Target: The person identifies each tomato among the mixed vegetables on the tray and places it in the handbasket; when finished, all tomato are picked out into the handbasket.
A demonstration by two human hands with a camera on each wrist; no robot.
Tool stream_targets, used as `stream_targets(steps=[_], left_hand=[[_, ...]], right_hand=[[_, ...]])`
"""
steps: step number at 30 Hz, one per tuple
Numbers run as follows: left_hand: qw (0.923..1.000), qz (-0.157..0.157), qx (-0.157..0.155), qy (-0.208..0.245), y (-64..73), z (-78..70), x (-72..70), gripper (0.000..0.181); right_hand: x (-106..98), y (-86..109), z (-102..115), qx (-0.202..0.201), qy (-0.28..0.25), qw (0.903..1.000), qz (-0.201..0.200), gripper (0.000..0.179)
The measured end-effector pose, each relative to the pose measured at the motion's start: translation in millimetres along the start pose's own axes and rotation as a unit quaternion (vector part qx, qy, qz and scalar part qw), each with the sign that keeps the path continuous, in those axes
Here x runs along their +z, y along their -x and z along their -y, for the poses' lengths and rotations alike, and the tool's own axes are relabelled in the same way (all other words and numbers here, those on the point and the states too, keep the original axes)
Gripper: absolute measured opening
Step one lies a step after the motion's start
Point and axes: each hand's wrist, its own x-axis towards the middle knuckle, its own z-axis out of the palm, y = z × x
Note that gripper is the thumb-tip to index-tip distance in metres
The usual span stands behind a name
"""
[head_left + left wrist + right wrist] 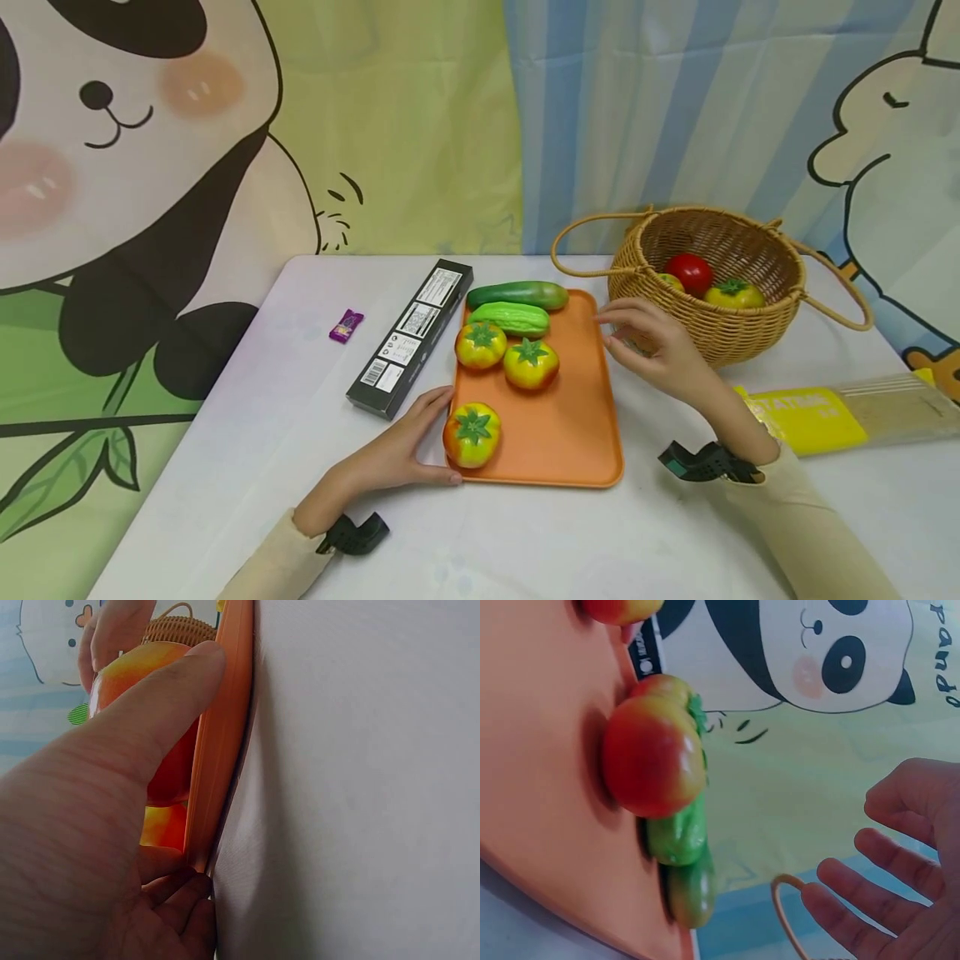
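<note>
An orange tray [555, 442] lies in front of the person. At its near left corner, my left hand [393, 450] grips the edge, thumb along the front rim and fingers curled at the side in the left wrist view. Between them sits a yellow-red tomato [472, 436]. Two similar tomatoes, one of them the larger tomato [531, 367], sit farther back. Behind these lie a bumpy light green gourd [510, 318] and a dark green cucumber [517, 294]. My right hand [660, 346] hovers past the tray's right edge, fingers loosely bent around nothing.
Behind the right hand stands a wicker basket [750, 333] with looped handles, holding a red fruit [688, 273] and a yellow tomato [735, 293]. A long black box [411, 337] and a small purple packet [346, 326] lie left of the tray. A yellow-and-clear package [832, 417] lies at right.
</note>
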Motion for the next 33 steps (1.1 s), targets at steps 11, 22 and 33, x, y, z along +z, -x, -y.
stream_targets(steps=[11, 22, 33], left_hand=[[1.0000, 0.000, -0.006, 0.001, 0.0, 0.5, -2.4, 0.116], [1.0000, -0.003, -0.001, 0.001, 0.1, 1.1, -2.0, 0.115], [1.0000, 0.001, 0.008, -0.003, 0.0, 1.7, 0.0, 0.115]], right_hand=[[25, -0.2, -5, 0.049, 0.025, 0.9944, 0.090, 0.036], [42, -4.7, -6, 0.130, -0.001, 0.9737, 0.187, 0.048], [58, 0.4, -15, 0.126, -0.017, 0.9615, 0.244, 0.069]])
